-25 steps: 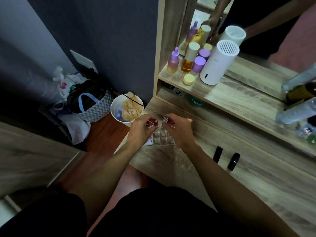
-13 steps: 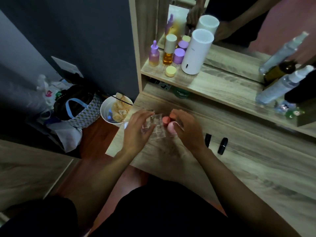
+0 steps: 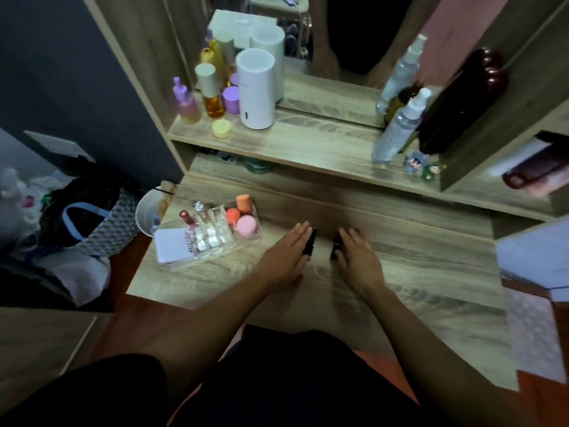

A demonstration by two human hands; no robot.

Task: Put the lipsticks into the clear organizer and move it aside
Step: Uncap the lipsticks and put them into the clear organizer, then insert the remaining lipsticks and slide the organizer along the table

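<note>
The clear organizer [image 3: 215, 241] stands on the left part of the wooden table [image 3: 431, 272]. A red lipstick [image 3: 186, 218] and a silver-capped one [image 3: 199, 208] stand upright in its small cells. Its right compartment holds orange and pink makeup sponges [image 3: 243, 217]. Two black lipsticks lie on the table to its right. My left hand [image 3: 286, 254] is flat with fingers stretched, touching the left black lipstick [image 3: 309, 243]. My right hand [image 3: 358, 257], blurred, covers part of the right black lipstick [image 3: 335, 249]; I cannot see whether it grips.
A white card [image 3: 172, 243] lies against the organizer's left side. On the shelf above stand bottles, jars and a white cylinder [image 3: 256, 90] before a mirror. A white bin [image 3: 146, 215] and bags sit on the floor at the left. White paper [image 3: 535, 257] lies far right.
Both hands have left the organizer and moved right to the two black lipsticks. The red and silver-capped lipsticks they held now stand in the organizer. The view has swung right.
</note>
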